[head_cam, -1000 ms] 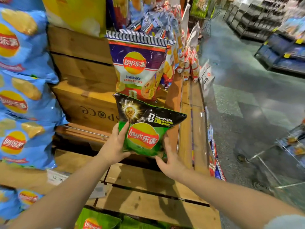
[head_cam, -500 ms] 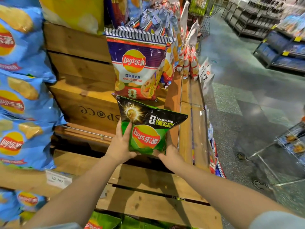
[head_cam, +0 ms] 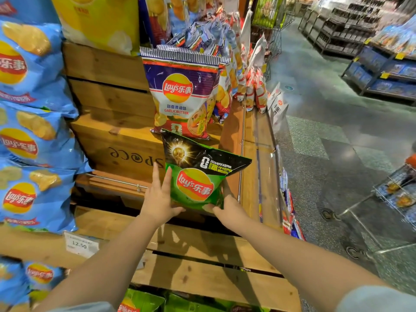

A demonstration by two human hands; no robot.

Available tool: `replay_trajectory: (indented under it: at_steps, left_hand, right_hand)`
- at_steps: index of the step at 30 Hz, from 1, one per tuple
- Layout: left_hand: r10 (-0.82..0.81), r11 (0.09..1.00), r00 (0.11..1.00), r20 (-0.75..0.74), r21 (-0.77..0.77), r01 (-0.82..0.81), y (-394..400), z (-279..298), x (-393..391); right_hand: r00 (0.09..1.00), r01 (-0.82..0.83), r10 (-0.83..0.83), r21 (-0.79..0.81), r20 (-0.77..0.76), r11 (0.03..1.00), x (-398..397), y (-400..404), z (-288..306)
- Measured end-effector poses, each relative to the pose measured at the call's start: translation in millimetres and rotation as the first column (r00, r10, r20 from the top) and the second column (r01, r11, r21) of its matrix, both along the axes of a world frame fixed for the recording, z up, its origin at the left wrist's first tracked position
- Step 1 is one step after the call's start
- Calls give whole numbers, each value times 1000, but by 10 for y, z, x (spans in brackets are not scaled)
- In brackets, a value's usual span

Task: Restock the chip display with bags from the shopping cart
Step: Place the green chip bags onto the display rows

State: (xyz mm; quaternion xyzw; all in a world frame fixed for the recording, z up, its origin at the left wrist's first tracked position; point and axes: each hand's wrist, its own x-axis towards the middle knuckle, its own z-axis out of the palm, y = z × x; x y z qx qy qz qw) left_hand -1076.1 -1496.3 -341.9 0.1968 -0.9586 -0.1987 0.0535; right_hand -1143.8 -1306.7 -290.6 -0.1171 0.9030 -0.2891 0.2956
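We held the green bag (head_cam: 198, 188) upright on the wooden shelf (head_cam: 202, 242), left hand (head_cam: 157, 199) flat against its side, right hand (head_cam: 227, 208) gripping its lower corner. It leaned below the garlic bag (head_cam: 182, 95); let go unsupported, we judged it could topple forward.

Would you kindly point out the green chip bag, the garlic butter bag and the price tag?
green chip bag (head_cam: 195, 185), head view, on its round logo.
garlic butter bag (head_cam: 177, 91), head view, on its logo.
price tag (head_cam: 80, 245), head view, on the printed price.
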Motion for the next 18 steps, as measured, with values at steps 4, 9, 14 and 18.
replay_trajectory:
  at_steps: [4,9,14,18]
  left_hand:
    - [119,992,991,-59,58,-116,211,101,89]
    - [144,988,979,-146,83,-133,487,235,164]
    - [125,991,960,-249,82,-108,697,365,223]
    - [117,986,946,-303,149,-74,947,530,251]
  right_hand:
    - [995,57,-63,-81,-77,995,69,69,35]
    - [981,156,-179,-234,-78,960,286,98,104]
    - [970,208,-240,-379,-39,902,410,175,191]
    - [969,198,-245,-472,-41,859,534,311,241]
